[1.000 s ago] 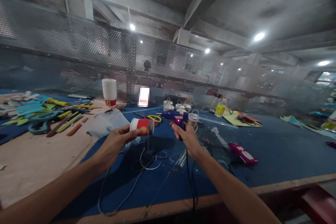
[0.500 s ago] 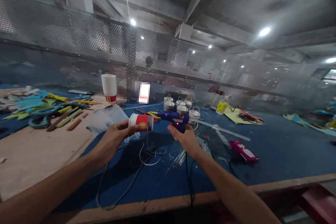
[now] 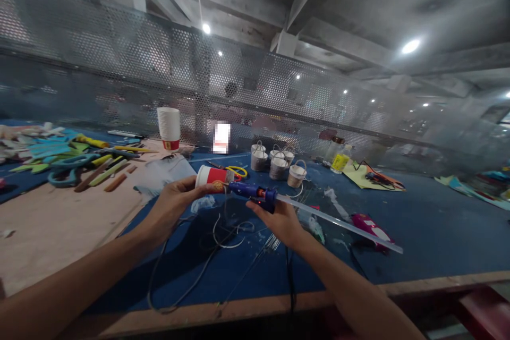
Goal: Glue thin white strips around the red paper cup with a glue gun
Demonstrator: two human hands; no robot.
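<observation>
On its side in my left hand lies a red and white paper cup, its grey-wrapped end turned to the right. My right hand grips a blue hot glue gun with a small red light lit. The gun's nozzle is at the grey end of the cup; whether it touches cannot be made out. A long clear glue stick sticks out of the gun's back. From the cup's grey end a grey cord hangs down and loops over the blue table.
Several small bucket-like cups with handles stand behind the gun, near yellow-handled scissors. A stack of paper cups is at the back left. Blue scissors and markers lie left. A magenta object and a bottle are right.
My right hand has tilted the glue gun and brought its nozzle down and left to the cup's grey end. The glue stick now slopes more steeply. The left hand still holds the cup.
</observation>
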